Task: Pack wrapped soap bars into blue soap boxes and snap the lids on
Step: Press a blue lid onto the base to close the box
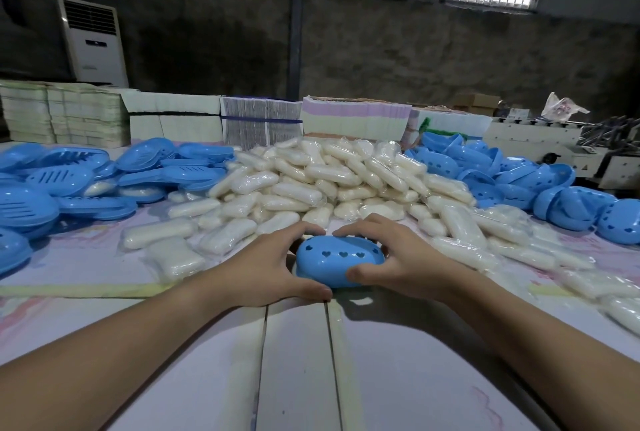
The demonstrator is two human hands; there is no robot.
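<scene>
A blue soap box [340, 262] sits on the worktop [298, 361], near its middle, with a row of heart-shaped holes facing the camera. Both hands close on it from opposite ends. The left hand [266, 267] wraps the left end, fingers curled over the far top edge and thumb pressed along the near bottom edge. The right hand [405, 257] mirrors it on the right end, fingers arched over the top and thumb against the front face. Each grip is narrow and holds the box, which lies squarely between the two palms. Just behind it rises a heap of wrapped soap bars [322, 181]. Blue trays [69, 177] lie piled at the left, blue domed shells [519, 181] at the right.
</scene>
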